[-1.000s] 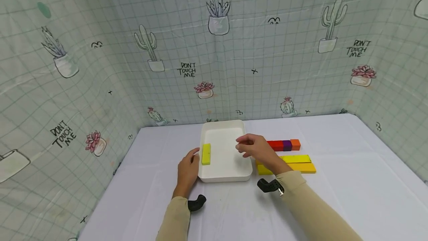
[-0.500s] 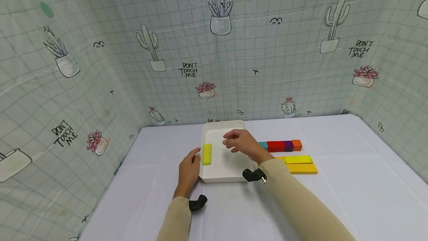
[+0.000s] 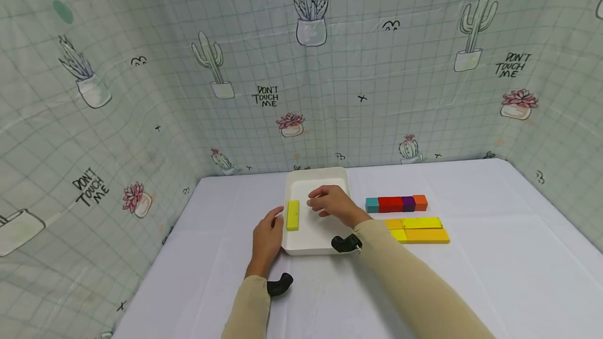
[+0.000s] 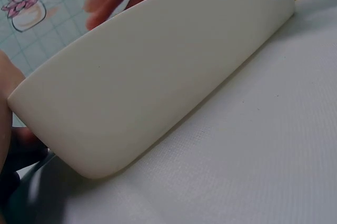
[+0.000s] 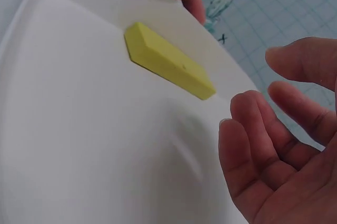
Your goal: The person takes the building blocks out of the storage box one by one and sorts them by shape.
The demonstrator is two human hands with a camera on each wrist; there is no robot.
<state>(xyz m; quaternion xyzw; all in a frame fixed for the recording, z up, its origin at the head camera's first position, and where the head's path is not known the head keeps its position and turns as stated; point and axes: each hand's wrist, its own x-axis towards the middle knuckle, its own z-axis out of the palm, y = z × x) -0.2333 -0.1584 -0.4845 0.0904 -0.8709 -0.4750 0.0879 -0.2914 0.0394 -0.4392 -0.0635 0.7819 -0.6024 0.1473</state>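
A yellow block (image 3: 293,215) lies along the inner left side of a white tray (image 3: 308,249). My left hand (image 3: 267,237) rests against the outside of the tray's left wall, its fingertips at the rim. Over the tray is my right hand (image 3: 335,206), just right of the yellow block, palm facing it. In the right wrist view, the right fingers (image 5: 235,145) bend loosely, apart from the yellow block (image 5: 168,61), with nothing between them. The left wrist view shows the tray's outer wall (image 4: 158,77) close up.
Right of the tray, a teal block (image 3: 372,205), red (image 3: 390,204), purple (image 3: 408,203) and orange (image 3: 420,203) form a row. Nearer lie flat yellow (image 3: 421,223) and amber (image 3: 427,236) blocks, partly behind the right sleeve. A patterned cloth (image 3: 330,67) hangs behind the table.
My right hand has moved left from the tray's right edge to above its middle, uncovering the teal block. The left hand, the tray and the yellow block have stayed in place.
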